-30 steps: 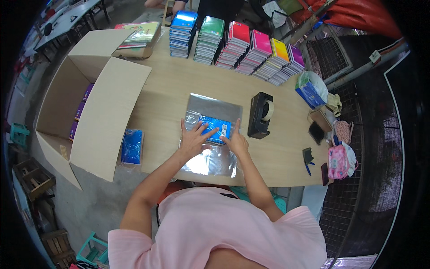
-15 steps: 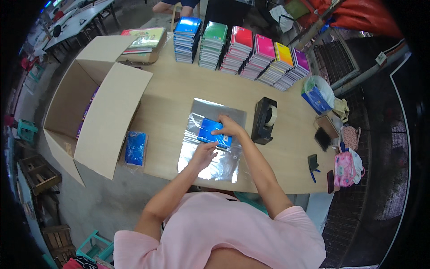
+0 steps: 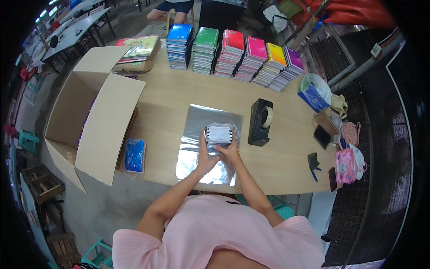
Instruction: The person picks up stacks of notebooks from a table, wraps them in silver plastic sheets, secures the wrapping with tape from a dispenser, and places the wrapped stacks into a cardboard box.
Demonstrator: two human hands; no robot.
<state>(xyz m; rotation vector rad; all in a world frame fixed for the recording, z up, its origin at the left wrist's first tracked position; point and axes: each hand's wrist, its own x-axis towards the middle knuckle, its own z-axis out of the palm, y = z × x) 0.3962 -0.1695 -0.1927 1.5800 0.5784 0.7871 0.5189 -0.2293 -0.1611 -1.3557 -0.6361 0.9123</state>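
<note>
Between my two hands is a small stack of notebooks (image 3: pixel 219 134), tipped up so its white page edges show, with shiny clear film about it. My left hand (image 3: pixel 206 157) grips the left side and my right hand (image 3: pixel 230 151) the right, thumbs close together at the near side. Under them lies a sheet of clear, glossy plastic film (image 3: pixel 192 154) on the wooden table (image 3: pixel 161 98). A black tape dispenser (image 3: pixel 260 123) with a roll of tape stands to the right of the film. The covers of the held notebooks are hidden.
An open cardboard box (image 3: pixel 105 130) stands at the left, beside a film-wrapped blue notebook pack (image 3: pixel 135 155). Several stacks of coloured notebooks (image 3: pixel 229 51) line the far edge. A lined bin (image 3: pixel 315 93), a pink pouch (image 3: pixel 346 166) and a dark phone (image 3: pixel 332 178) sit at the right.
The blue notebook stack, lying cover up before, is now tipped up with page edges showing. Both hands have closed round its sides; the right hand came nearer from the far side.
</note>
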